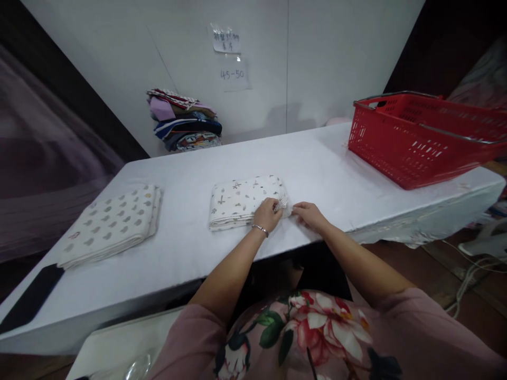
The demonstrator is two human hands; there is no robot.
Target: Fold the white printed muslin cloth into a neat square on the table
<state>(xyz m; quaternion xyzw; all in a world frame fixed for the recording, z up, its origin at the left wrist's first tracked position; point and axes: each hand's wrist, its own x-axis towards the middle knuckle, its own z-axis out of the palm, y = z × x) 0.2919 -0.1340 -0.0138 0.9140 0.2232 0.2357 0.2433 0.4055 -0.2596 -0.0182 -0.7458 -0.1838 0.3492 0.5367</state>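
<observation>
A small folded white cloth with a scattered print lies on the white table right in front of me. My left hand, a thin bracelet on its wrist, is closed with its fingertips pinching the cloth's right front corner. My right hand rests just to the right of that corner, fingers curled and touching the same edge. Whether the right fingers truly hold the cloth is hard to make out.
A second folded cloth with a grey spot pattern lies at the table's left. A stack of folded coloured fabrics stands at the back by the wall. A red plastic basket sits at the right end. A dark flat object lies at the left front edge.
</observation>
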